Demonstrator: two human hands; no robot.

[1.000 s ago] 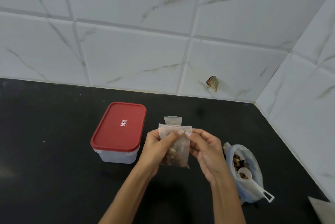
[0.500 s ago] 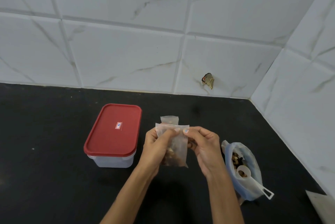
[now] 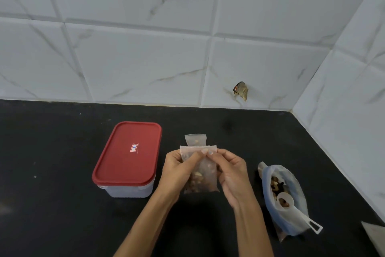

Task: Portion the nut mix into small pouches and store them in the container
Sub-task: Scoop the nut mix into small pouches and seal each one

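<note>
A small clear pouch (image 3: 203, 175) with nuts in its lower part hangs upright above the black counter. My left hand (image 3: 177, 170) and my right hand (image 3: 232, 173) both pinch its top strip, thumbs and fingertips meeting near the middle. Behind it lies a second small pouch (image 3: 195, 139), partly hidden. The clear container (image 3: 127, 191) with its red lid (image 3: 128, 152) on stands to the left. To the right lies the open blue-edged nut mix bag (image 3: 291, 200) with a white scoop (image 3: 291, 206) resting in it.
The black counter (image 3: 52, 173) ends at white tiled walls behind and to the right, forming a corner. A brownish scrap (image 3: 240, 90) sticks to the back wall. A pale object's corner (image 3: 375, 233) shows at the bottom right.
Both hands keep pinching the pouch's top; the fingertips have shifted slightly along the strip. The camera view has drifted a little.
</note>
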